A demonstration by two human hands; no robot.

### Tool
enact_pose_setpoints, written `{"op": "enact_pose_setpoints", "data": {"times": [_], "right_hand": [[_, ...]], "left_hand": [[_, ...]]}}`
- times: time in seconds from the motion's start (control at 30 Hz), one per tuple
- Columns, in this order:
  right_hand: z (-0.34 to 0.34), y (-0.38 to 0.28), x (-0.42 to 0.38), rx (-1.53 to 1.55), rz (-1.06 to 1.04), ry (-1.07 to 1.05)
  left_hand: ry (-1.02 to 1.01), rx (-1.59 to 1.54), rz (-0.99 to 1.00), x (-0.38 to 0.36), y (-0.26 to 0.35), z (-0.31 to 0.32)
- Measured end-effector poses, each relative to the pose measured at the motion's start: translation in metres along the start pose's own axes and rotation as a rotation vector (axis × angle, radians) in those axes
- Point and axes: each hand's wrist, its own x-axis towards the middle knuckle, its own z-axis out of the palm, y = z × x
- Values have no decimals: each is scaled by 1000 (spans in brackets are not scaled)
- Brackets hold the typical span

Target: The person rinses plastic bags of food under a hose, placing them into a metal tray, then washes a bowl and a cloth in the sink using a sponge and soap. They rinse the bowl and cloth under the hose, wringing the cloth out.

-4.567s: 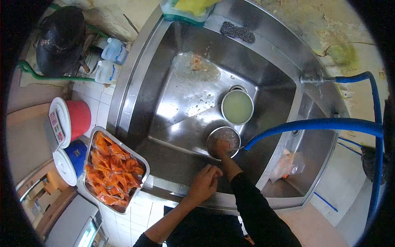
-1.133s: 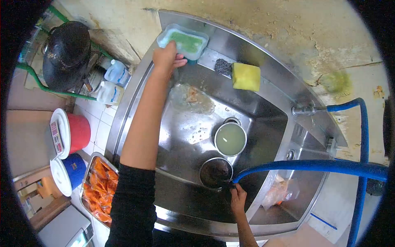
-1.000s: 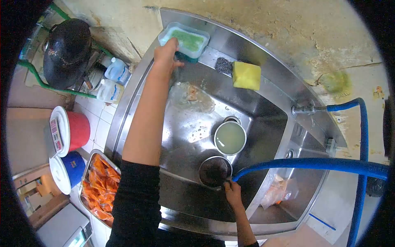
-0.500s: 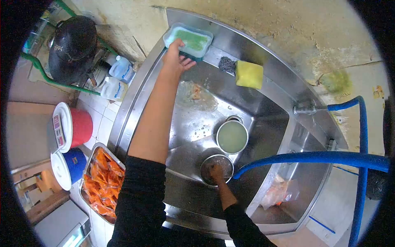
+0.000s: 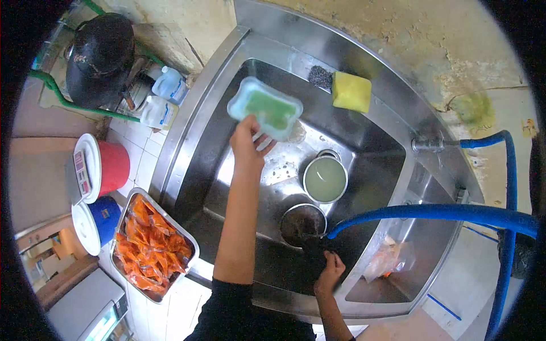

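Note:
My left hand (image 5: 250, 139) grips the near edge of a pale translucent plastic tub (image 5: 267, 108) with green matter in it, held up over the sink basin (image 5: 227, 187). Low in the basin, my right hand (image 5: 330, 274) has its fingers curled against a dark, blurred item at the rim of a metal pot (image 5: 289, 211); I cannot make out what that item is. Brownish liquid shows inside this pot. Just behind it stands a second pot (image 5: 325, 179) of cloudy, pale green liquid. The tub partly hides a clear plastic bag (image 5: 297, 133) on the basin floor.
A yellow sponge (image 5: 351, 92) and a dark scouring pad (image 5: 320, 77) lie on the back ledge. A blue hose (image 5: 421, 212) crosses from the right to the pot. Orange packets (image 5: 151, 244) fill a steel tray at left, near lidded buckets (image 5: 114, 172). Plastic jugs (image 5: 169, 85) stand upper left.
My left hand has lifted the tub off the back left ledge and brought it forward over the basin. My right hand has come out of the near pot toward the sink's front edge.

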Motion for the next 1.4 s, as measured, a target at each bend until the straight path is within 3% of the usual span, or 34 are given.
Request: {"op": "enact_pose_setpoints", "data": {"times": [0.07, 0.13, 0.2, 0.23, 0.3, 0.5, 0.63, 0.73, 0.83, 0.9, 0.93, 0.97, 1.0, 1.07, 1.1, 1.13, 1.17, 1.23, 1.3, 1.33, 1.37, 1.4], "right_hand": [[-3, -28, -19, -27, -147, 148], [-13, -64, -36, -193, -267, 69], [-25, -78, -44, -239, -265, -123], [-30, -79, -47, -242, -263, -122], [-38, -78, -51, -331, -501, -205], [-28, -105, -57, -221, -648, -169], [-27, -121, -61, -357, -524, -269], [-21, -124, -59, -477, -666, -417], [-2, -122, -50, -271, -996, -559], [28, -152, -49, -253, -790, -615], [37, -145, -50, -247, -789, -622], [46, -133, -48, -191, -658, -548], [53, -127, -47, -135, -525, -472], [61, -127, -44, -199, -506, -534], [67, -115, -43, -156, -356, -587], [72, -103, -42, -102, -210, -633], [76, -94, -38, -134, -320, -661], [77, -82, -37, -154, -295, -710], [76, -61, -32, -178, -272, -754], [73, -43, -27, -144, -193, -604], [72, -27, -19, -112, -113, -455], [73, -16, -10, -114, -108, -451]], "left_hand": [[33, 18, 8, -11, -17, -17], [94, 76, -33, -3, -37, -42], [100, 71, -67, 6, -56, -62], [107, 65, -100, 10, -66, -73], [148, 59, -115, 21, -83, -91], [212, -61, -128, 75, -127, -136], [252, -74, -136, 102, -144, -150], [244, -113, -84, 114, -146, -154], [278, -54, 20, 139, -166, -172], [248, 273, 1, 127, -164, -172], [98, 517, -85, 122, -163, -175], [-56, 758, -172, 113, -162, -175], [-105, 670, -304, 69, -149, -159], [-201, 341, -475, -1, -127, -141], [-174, 254, -629, -13, -130, -141], [-181, 267, -624, -30, -128, -138], [-190, 255, -634, -47, -124, -137], [-196, 247, -633, -58, -127, -152], [-246, 98, -854, -45, -142, -180], [-249, 102, -855, -55, -136, -172], [-59, 68, -738, -68, -133, -163], [132, 34, -621, -80, -132, -156]]}}
